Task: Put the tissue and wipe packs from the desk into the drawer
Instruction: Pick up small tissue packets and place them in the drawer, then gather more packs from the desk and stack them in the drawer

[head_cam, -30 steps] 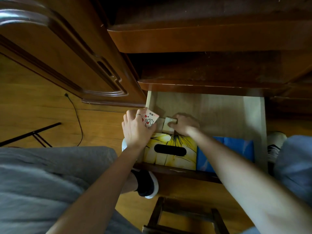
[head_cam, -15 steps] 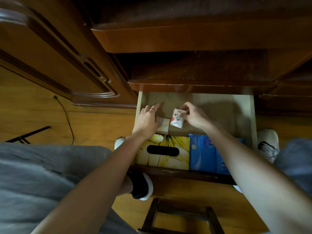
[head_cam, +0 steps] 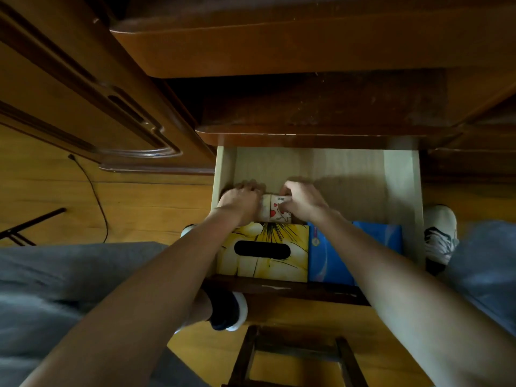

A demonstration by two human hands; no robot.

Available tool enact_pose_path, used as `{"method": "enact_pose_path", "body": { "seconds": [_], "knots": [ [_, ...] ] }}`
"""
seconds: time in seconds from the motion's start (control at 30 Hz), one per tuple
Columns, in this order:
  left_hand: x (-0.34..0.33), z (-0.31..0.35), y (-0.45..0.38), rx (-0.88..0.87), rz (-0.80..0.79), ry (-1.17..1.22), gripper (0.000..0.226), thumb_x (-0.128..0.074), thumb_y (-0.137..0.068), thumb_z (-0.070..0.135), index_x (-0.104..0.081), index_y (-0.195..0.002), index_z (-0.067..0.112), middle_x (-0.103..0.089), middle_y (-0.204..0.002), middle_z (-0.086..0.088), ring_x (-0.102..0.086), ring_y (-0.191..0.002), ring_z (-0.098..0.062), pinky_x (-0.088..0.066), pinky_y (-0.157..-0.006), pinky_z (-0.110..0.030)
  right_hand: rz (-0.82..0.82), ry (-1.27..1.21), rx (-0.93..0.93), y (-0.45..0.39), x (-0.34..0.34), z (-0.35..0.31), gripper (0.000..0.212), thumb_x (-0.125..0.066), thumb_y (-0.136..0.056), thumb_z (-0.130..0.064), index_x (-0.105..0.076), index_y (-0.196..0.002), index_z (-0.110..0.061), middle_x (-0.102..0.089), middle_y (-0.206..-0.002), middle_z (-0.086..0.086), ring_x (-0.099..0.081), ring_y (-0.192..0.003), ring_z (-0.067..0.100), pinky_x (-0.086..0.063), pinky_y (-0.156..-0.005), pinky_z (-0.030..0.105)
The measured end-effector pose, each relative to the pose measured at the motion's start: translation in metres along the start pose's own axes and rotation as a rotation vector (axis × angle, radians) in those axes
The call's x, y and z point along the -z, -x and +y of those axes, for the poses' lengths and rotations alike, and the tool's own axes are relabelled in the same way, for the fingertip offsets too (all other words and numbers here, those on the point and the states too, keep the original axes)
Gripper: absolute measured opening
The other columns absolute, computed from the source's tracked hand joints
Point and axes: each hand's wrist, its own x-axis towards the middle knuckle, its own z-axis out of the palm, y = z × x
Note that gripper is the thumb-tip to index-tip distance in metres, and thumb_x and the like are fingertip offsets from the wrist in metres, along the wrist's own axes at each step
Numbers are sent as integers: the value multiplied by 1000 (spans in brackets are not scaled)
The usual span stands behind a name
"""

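Observation:
The pale wooden drawer (head_cam: 400, 191) stands pulled out under the dark desk. Along its front lie a yellow tissue box (head_cam: 262, 263) with a black oval slot and, to its right, a blue tissue pack (head_cam: 329, 258). Behind the yellow box, two small packs sit side by side: a plain beige pack (head_cam: 265, 209) under my left hand (head_cam: 240, 202), and a white pack with red hearts (head_cam: 277, 210) held by my right hand (head_cam: 301, 202). Both hands press down on these packs on the drawer floor.
The desk's top edge (head_cam: 307, 51) overhangs the back of the drawer. A cabinet door (head_cam: 83, 101) is at left, with a black cable (head_cam: 95, 196) on the wooden floor. My knees in grey trousers flank the drawer. A dark wooden stool (head_cam: 296, 356) stands below.
The heart-printed pack passed from my left hand to my right. Both hands then lowered, setting the two small packs side by side behind the yellow box.

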Motion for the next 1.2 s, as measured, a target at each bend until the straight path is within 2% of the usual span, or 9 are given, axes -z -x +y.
{"method": "enact_pose_path", "body": {
  "seconds": [0.2, 0.27, 0.37, 0.47, 0.57, 0.77, 0.97, 1.07, 1.2],
  "knots": [
    [0, -2, 11, -28, 20, 55, 57, -49, -100, 26, -31, -154, 22, -34, -158, -8, -47, -135, -35, -43, -104, -47, -2, 107, -14, 4, 13, 6, 29, -58, -99, -40, -64, -127, -35, -70, -112, -7, -64, -89, 15, -50, -66, 29],
    [3, 1, 21, -29, 78, 77, 61, -48, -101, 25, -24, -157, 23, -27, -162, -8, -38, -141, -37, -39, -107, -50, 53, 98, -39, 10, 20, 9, 38, -53, -101, -36, -56, -139, -39, -70, -115, -8, -62, -78, 11, -41, -58, 26],
    [14, 2, 40, -31, 169, 108, 56, -53, -96, 16, -37, -150, 19, -38, -154, -9, -44, -135, -35, -44, -103, -48, 96, 8, -105, 26, 31, 11, 41, -50, -102, -26, -53, -142, -35, -69, -111, -5, -63, -69, 11, -44, -55, 26],
    [31, 2, 65, 10, 239, 123, 50, -52, -87, 2, -52, -135, 16, -49, -140, -5, -55, -122, -33, -49, -91, -43, 66, -19, -128, 49, 44, 5, 42, -49, -100, -14, -56, -140, -25, -65, -131, 2, -64, -109, 22, -54, -91, 38],
    [60, 5, 96, 64, 325, 198, 56, -44, -89, 4, -54, -139, 26, -59, -137, -3, -63, -113, -32, -49, -85, -38, 85, -36, -92, 79, 69, -13, 40, -50, -100, -9, -59, -137, -22, -63, -135, 0, -60, -119, 21, -50, -100, 36],
    [166, 17, 191, -103, 885, 121, 31, -48, -97, 23, -66, -120, 32, -68, -120, 7, -68, -103, -19, -54, -77, -34, 410, 3, 241, 174, 178, -90, 25, -56, -104, -25, -69, -125, -31, -70, -121, -11, -67, -105, 9, -57, -92, 35],
    [282, 47, 276, -324, 1476, -99, 25, -53, -96, 22, -70, -114, 19, -72, -98, 4, -67, -96, -15, -54, -56, -29, 979, 290, 582, 291, 303, -162, 20, -52, -100, -31, -68, -106, -42, -61, -94, -37, -56, -90, -14, -38, -75, 5],
    [337, 63, 283, -319, 1578, -14, 20, -57, -93, 19, -71, -107, 19, -71, -98, 4, -64, -96, -18, -53, -58, -34, 1138, 372, 551, 310, 364, -179, 20, -54, -96, -30, -66, -109, -40, -64, -105, -25, -56, -102, -2, -45, -75, 22],
    [396, 70, 260, -217, 1430, 96, 22, -54, -94, 26, -68, -110, 24, -65, -106, 5, -58, -104, -19, -51, -67, -34, 1018, 401, 220, 297, 429, -176, 45, -55, -98, -41, -49, -143, -34, -51, -146, -2, -45, -134, 23, -44, -95, 41]
  ]
}}
